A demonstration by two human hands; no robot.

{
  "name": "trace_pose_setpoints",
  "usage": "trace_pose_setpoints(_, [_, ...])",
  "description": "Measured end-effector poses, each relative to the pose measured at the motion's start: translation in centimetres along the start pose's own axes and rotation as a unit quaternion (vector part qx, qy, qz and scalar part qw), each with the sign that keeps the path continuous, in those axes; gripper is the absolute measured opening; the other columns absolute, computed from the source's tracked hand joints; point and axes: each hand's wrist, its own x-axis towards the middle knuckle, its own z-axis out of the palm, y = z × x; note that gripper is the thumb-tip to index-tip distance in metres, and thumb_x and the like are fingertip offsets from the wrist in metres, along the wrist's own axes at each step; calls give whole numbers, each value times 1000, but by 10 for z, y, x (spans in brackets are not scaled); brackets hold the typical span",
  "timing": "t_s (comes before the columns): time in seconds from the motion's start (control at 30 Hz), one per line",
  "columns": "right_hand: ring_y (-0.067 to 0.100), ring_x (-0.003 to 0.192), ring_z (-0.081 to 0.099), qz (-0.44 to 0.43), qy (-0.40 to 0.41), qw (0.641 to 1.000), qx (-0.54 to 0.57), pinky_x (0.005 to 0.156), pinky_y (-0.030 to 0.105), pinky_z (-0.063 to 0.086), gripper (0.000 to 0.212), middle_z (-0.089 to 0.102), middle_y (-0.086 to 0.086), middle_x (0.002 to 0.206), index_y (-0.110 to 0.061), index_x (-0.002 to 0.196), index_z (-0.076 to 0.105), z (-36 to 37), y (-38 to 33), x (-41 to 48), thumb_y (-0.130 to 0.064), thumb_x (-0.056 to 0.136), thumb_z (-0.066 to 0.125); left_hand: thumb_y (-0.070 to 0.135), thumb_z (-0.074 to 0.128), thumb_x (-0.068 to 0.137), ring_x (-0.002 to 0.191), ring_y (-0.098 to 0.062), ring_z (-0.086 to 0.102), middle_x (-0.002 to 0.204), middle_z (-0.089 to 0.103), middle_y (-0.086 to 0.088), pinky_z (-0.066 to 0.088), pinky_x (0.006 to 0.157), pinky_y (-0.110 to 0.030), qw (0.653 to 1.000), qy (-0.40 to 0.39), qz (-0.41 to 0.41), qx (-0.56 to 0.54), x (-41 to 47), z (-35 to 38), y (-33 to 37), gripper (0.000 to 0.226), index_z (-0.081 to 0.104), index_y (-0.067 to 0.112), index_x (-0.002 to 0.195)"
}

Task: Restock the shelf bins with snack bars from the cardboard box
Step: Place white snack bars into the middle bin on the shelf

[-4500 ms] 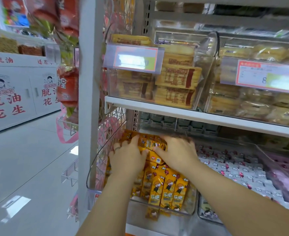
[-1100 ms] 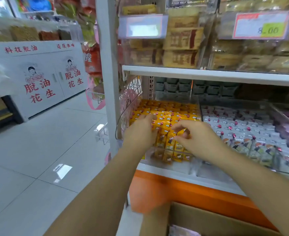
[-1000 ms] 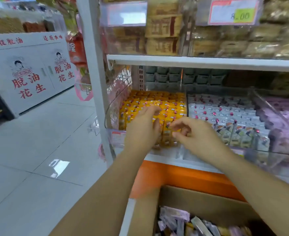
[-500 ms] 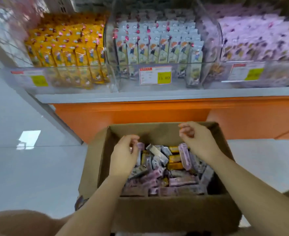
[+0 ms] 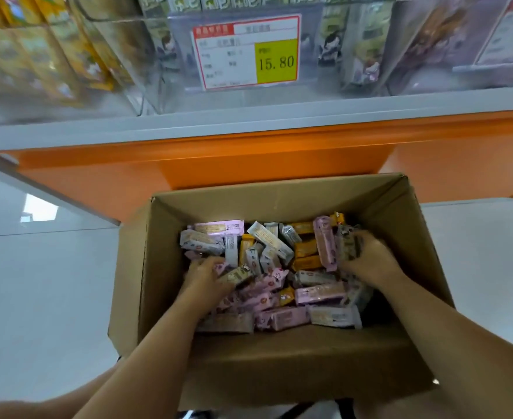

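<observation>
The right hand (image 5: 367,255) is down by the box's right wall, fingers curled round a grey-wrapped bar (image 5: 347,246) at the far right of the pile. The left hand (image 5: 207,276) sits near the left wall, fingers bent into the heap and touching loose wrappers; whether it holds one I cannot tell. Both forearms cross the near wall of the cardboard box (image 5: 279,367), which stands on the white tiled floor (image 5: 43,282). The snack bars (image 5: 279,297) lie jumbled over the box bottom, pink, grey and orange ones crossing and leaning, so most are partly buried under their neighbours. Just beyond the far wall rises the orange base panel (image 5: 249,158), then the grey shelf edge (image 5: 249,122), and on it the clear bins (image 5: 146,65), the middle one bearing a price tag (image 5: 246,51) reading 15.80

Half a second ago both hands hovered above the pile near the far wall; now they are in it, and the view sits closer, cutting off the bins' tops

The box is matt brown card with creased corners; the bars are small oblong packets in shiny film; the bins are glossy transparent plastic; the floor is smooth and reflective
</observation>
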Motion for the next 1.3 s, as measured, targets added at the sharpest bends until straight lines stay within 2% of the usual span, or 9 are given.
trace_pose_setpoints(0.07, [30, 115, 54, 10, -13, 1000, 13, 76, 23, 38, 66, 58, 16, 127, -5, 135, 44, 2, 0, 3, -4, 76, 76, 23, 75, 80, 118, -24, 47, 142, 30, -9, 43, 101, -34, 1000, -11, -13, -3, 2, 0, -2, 59, 50, 20, 133])
trace_pose_setpoints(0.2, [25, 121, 51, 10, -55, 997, 52, 73, 16, 36, 69, 54, 14, 133, -3, 135, 44, 8, 0, 3, -1, 74, 76, 25, 79, 76, 104, -18, 52, 138, 37, -8, 52, 81, -27, 998, -57, -17, 3, 2, 2, -5, 60, 51, 24, 129])
trace_pose_setpoints(0.53, [27, 125, 46, -20, -58, 986, 157, 90, 28, 41, 88, 45, 11, 140, -10, 144, 32, 29, -10, -2, -1, 71, 80, 22, 80, 75, 133, -20, 36, 150, 31, -1, 39, 107, -38, 991, -127, 49, 7, 0, 10, -5, 94, 23, 32, 149])
trace_pose_setpoints(0.77, [26, 125, 48, -62, -126, 980, 143, 96, 43, 49, 100, 34, 7, 146, -27, 147, 25, 37, -5, -9, -14, 68, 84, 18, 79, 75, 127, -18, 42, 145, 36, 0, 43, 102, -35, 994, -78, 83, -1, 1, 13, -4, 91, 26, 33, 148])
trace_pose_setpoints(0.87, [20, 122, 49, -80, -125, 985, 82, 85, 29, 52, 102, 22, 1, 151, -30, 149, 19, 33, -3, -11, -10, 70, 82, 12, 75, 78, 126, -17, 41, 146, 34, -1, 41, 99, -27, 994, -54, 88, -29, -1, 12, -4, 87, 28, 32, 147])
trace_pose_setpoints(0.97, [10, 101, 57, -87, -103, 989, 59, 68, 17, 50, 98, 27, 3, 149, -26, 149, 24, 31, 2, -6, -2, 72, 79, 9, 72, 80, 127, -17, 39, 145, 32, -1, 37, 99, -24, 995, -38, 89, -35, -3, 11, -4, 82, 30, 32, 146])
trace_pose_setpoints(1.07, [20, 114, 52, -79, -60, 994, 45, 88, 30, 52, 92, 33, 8, 144, -23, 146, 30, 31, 2, -4, -3, 71, 80, 7, 72, 79, 127, -19, 40, 144, 31, -1, 41, 105, -34, 996, -11, 80, -48, -4, 10, -5, 76, 38, 32, 142])
trace_pose_setpoints(1.13, [27, 130, 38, -73, -54, 996, 23, 104, 36, 38, 95, 27, 10, 146, -20, 148, 26, 32, 2, -3, -7, 71, 81, 5, 69, 81, 127, -19, 37, 142, 31, 0, 41, 106, -34, 996, 16, 74, -41, -5, 10, -5, 69, 42, 31, 139])
trace_pose_setpoints(1.3, [27, 132, 39, -66, -96, 992, 38, 103, 33, 38, 108, 32, 10, 147, -25, 151, 12, 35, 2, 0, -9, 70, 82, 7, 64, 87, 127, -18, 40, 137, 40, -3, 38, 101, -22, 992, 83, 99, -2, -5, 8, -2, 44, 56, 21, 128])
